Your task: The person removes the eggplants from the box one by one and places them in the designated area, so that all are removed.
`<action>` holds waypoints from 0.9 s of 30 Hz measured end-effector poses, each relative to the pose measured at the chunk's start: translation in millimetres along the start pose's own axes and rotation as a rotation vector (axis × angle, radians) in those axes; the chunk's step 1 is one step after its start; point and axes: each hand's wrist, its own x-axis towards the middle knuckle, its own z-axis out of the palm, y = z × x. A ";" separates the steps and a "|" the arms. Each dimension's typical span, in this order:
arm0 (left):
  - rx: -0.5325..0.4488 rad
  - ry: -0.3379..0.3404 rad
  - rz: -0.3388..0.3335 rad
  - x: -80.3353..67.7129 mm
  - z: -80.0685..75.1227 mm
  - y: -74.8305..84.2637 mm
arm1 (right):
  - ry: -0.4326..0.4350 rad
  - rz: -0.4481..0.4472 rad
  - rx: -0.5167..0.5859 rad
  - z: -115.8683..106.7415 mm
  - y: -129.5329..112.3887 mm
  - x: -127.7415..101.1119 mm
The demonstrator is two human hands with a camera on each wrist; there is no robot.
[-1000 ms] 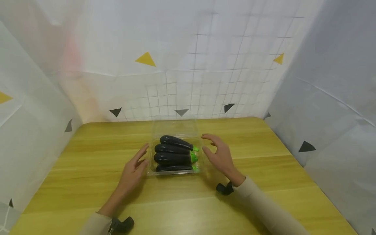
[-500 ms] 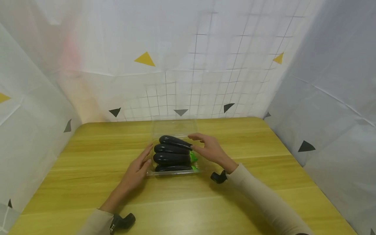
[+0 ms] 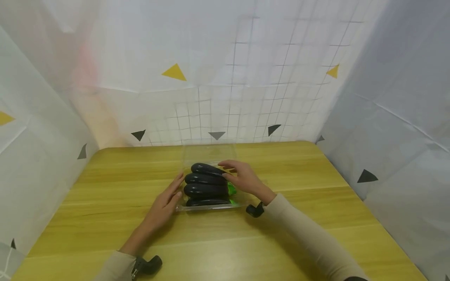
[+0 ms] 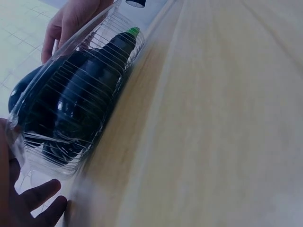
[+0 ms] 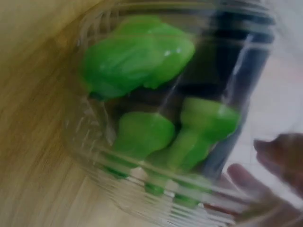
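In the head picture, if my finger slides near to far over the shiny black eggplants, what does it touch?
Yellow wooden tabletop, front rim of a clear plastic tray, four eggplants, open clear plastic lid, grey triangle on the white back wall.

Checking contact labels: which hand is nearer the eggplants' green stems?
Right. The right hand is by the green stems, over the stem end of the farthest eggplant; the left hand is by the opposite, rounded ends, alongside the clear plastic container.
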 end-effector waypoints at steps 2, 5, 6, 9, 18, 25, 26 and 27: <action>0.002 0.001 0.005 -0.3 -0.3 -0.8 | -0.007 0.005 -0.008 1.4 0.1 2.2; -0.004 0.002 0.013 -0.6 -0.4 -3.6 | -0.027 0.007 -0.037 3.8 2.1 5.8; -0.006 0.003 0.016 -0.6 -0.2 -4.6 | -0.036 0.008 -0.049 4.6 3.4 7.0; -0.013 0.005 0.023 -0.6 -0.5 -6.4 | -0.059 -0.007 -0.092 6.9 6.8 9.6; 0.001 0.002 0.016 -0.8 -3.0 -6.2 | -0.075 -0.060 -0.166 12.6 6.9 13.2; 0.023 -0.005 0.032 -1.3 -1.5 -9.9 | -0.041 -0.083 -0.162 15.4 9.8 9.8; 0.021 -0.006 0.034 -0.7 -1.1 -10.2 | -0.033 -0.084 -0.157 14.9 9.8 9.2; 0.019 -0.006 0.034 -0.1 -0.8 -10.3 | -0.025 -0.086 -0.154 14.4 9.7 8.9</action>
